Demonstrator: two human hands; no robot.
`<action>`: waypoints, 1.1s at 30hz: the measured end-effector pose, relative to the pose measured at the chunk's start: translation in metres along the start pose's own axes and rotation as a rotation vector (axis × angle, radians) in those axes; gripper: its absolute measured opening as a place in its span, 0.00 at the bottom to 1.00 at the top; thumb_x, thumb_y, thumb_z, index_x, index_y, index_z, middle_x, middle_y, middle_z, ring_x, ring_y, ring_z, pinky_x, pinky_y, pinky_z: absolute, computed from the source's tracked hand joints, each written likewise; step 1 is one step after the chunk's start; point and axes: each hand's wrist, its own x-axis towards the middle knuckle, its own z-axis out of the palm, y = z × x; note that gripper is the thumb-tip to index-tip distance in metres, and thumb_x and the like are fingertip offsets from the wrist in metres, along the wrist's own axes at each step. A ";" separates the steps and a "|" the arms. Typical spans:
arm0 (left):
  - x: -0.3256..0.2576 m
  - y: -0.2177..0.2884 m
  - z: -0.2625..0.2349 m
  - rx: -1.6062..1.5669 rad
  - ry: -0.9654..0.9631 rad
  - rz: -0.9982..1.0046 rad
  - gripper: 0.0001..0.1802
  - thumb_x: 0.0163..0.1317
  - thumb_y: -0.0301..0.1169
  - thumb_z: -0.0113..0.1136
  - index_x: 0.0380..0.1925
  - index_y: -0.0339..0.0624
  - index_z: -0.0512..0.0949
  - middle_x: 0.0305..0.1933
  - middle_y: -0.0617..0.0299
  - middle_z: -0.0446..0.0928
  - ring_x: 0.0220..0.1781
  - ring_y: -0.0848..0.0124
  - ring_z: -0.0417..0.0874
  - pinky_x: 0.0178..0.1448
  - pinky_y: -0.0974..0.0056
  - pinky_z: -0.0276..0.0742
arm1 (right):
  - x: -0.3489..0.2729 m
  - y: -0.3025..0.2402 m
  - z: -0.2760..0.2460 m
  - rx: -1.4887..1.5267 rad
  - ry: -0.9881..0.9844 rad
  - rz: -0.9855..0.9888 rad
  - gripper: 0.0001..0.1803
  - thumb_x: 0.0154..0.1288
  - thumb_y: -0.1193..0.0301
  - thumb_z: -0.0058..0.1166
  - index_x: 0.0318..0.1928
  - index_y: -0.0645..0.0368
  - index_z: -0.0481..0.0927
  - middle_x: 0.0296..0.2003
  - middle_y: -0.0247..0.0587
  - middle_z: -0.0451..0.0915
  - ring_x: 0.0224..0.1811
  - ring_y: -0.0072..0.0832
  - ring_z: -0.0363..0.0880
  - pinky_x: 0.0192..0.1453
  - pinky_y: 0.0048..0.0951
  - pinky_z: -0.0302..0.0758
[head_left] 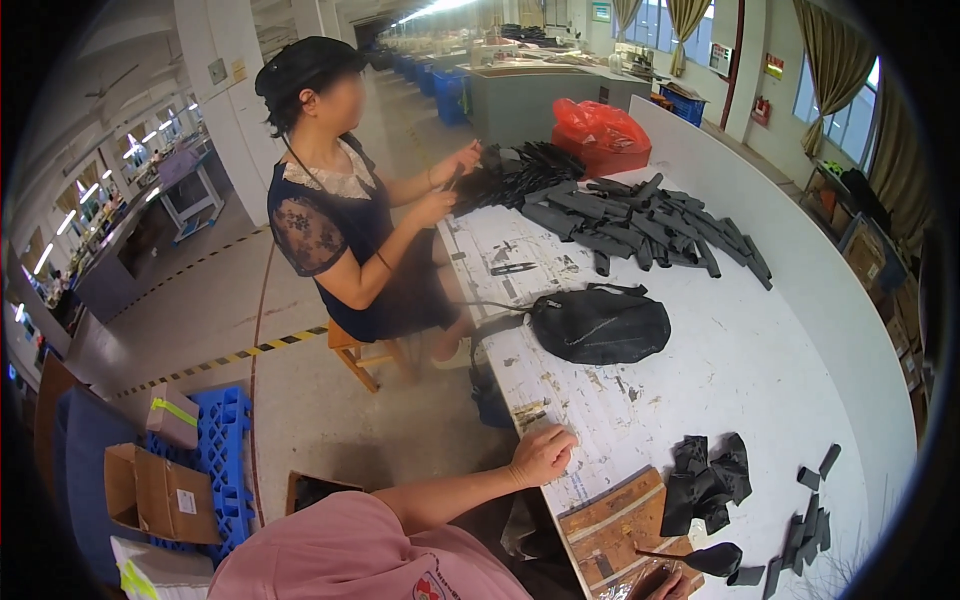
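Observation:
My left hand rests on the near edge of the long white table, its fingers curled and nothing in them. Only a sliver of my right hand shows at the bottom edge, beside a small black fabric piece lying over a brown cardboard sheet; its grip is hidden. A crumpled heap of black fabric pieces lies just beyond. Farther up the table sits a black bag with a strap hanging off the edge.
A seated person across the table's left side handles black strips from a big pile. Small black scraps lie at the right. A red plastic bag, an orange stool, a blue pallet and cardboard boxes are around.

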 end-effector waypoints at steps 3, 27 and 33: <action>0.001 -0.002 0.002 -0.003 0.030 0.020 0.07 0.43 0.19 0.51 0.24 0.42 0.71 0.22 0.59 0.68 0.20 0.61 0.71 0.22 0.63 0.65 | 0.001 -0.012 -0.003 -0.020 -0.015 0.013 0.18 0.61 0.62 0.43 0.37 0.66 0.75 0.30 0.45 0.78 0.32 0.31 0.75 0.38 0.28 0.72; 0.004 -0.002 0.001 0.006 0.012 -0.001 0.07 0.42 0.21 0.52 0.24 0.43 0.71 0.22 0.61 0.69 0.21 0.62 0.72 0.22 0.63 0.67 | 0.004 0.011 0.012 0.041 0.149 -0.084 0.10 0.59 0.73 0.42 0.26 0.69 0.70 0.20 0.43 0.71 0.23 0.27 0.67 0.29 0.27 0.66; 0.002 -0.004 0.000 -0.027 0.007 -0.004 0.09 0.41 0.19 0.51 0.24 0.43 0.72 0.22 0.59 0.69 0.19 0.62 0.72 0.21 0.63 0.67 | 0.001 0.029 0.018 0.095 0.162 -0.082 0.08 0.59 0.75 0.42 0.27 0.69 0.69 0.20 0.37 0.69 0.24 0.21 0.63 0.29 0.23 0.64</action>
